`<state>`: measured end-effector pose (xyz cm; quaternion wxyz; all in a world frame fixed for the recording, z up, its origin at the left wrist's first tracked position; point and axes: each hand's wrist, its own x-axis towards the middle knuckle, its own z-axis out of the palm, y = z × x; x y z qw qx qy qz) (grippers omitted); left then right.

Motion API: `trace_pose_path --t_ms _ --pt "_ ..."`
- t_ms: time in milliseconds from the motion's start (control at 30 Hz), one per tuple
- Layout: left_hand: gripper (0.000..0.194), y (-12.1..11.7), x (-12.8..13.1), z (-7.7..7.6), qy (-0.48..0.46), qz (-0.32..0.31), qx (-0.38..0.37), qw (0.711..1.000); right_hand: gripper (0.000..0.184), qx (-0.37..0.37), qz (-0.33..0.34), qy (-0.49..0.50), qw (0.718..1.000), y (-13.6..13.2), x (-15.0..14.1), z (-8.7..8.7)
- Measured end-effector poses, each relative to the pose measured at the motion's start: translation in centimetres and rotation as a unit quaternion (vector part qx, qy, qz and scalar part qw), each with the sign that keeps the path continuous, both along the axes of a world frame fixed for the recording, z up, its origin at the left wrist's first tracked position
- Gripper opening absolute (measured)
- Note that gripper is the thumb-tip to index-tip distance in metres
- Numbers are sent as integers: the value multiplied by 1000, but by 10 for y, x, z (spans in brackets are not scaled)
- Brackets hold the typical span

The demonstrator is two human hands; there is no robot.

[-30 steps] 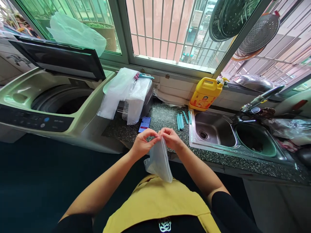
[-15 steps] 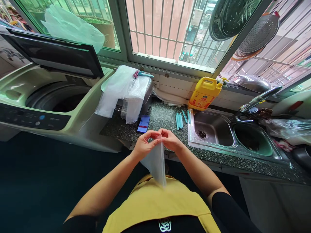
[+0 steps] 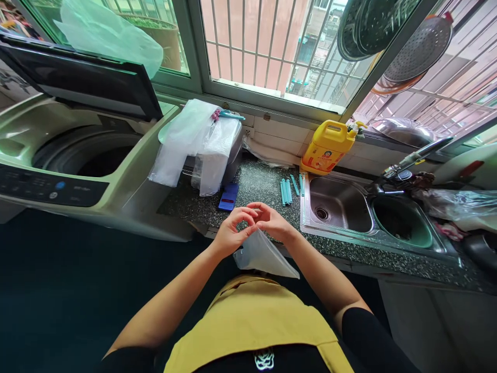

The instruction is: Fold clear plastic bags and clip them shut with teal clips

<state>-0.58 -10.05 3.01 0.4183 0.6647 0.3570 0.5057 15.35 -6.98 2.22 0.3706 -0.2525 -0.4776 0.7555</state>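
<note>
A translucent plastic bag [image 3: 266,256] hangs below my two hands, its lower corner swung out to the right. My left hand [image 3: 232,230] pinches the bag's upper edge between thumb and fingertips. Touching it from the right, my right hand [image 3: 272,220] is closed at the same edge, with the fingertips of both hands meeting. On the counter just beyond lies a blue phone [image 3: 228,197]. Several teal strips [image 3: 286,191] rest beside the sink. More plastic bags [image 3: 182,140] are draped over a dark box at the back left.
A washing machine [image 3: 116,204] with its lid up stands on the left. A yellow jug [image 3: 325,149] sits behind the double sink [image 3: 337,235], whose right basin holds a green tub [image 3: 425,241]. Strainers [image 3: 419,49] hang at the window. The speckled counter [image 3: 256,178] runs along the wall.
The bag's lower end has swung to the right and upward. Both hands remain together at its upper edge, raised slightly in view.
</note>
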Motion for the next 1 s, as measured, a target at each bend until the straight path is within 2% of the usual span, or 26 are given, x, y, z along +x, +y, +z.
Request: trace_pose_path --t_ms 100,167,233,300,367,467,533,600,633,700,800,900,1000 --pt "15 -3 0 0 30 20 38 999 51 82 -54 -101 990 -5 14 15" --pt "12 -6 0 0 53 42 55 996 38 168 -98 -189 963 -12 27 30" --pt "10 -10 0 1 65 63 66 994 26 264 -126 -262 919 -21 39 48" --pt "9 -15 1 2 64 71 74 993 20 358 -125 -322 867 -29 45 61" --pt "10 -17 2 1 64 63 79 993 23 432 -103 -388 807 -32 45 65" --pt "13 -4 4 -14 82 42 56 994 20 474 -49 -518 711 -23 34 46" --pt "14 18 3 -33 121 31 16 992 15 440 -15 -610 659 -9 25 22" --pt "15 47 1 -57 210 36 -37 976 18 386 -4 -678 625 6 19 -2" --pt "19 63 -1 -68 271 55 -74 958 19 372 -6 -693 618 13 18 -12" --pt "27 90 -5 -90 311 81 -102 942 18 360 -11 -704 612 24 18 -24" --pt "32 118 -9 -113 328 102 -130 930 18 360 -11 -703 614 32 25 -27" --pt "36 126 -3 -120 313 102 -144 933 17 358 -7 -699 619 35 37 -24" --pt "41 119 12 -113 272 70 -137 950 16 364 -18 -678 639 40 51 -21"
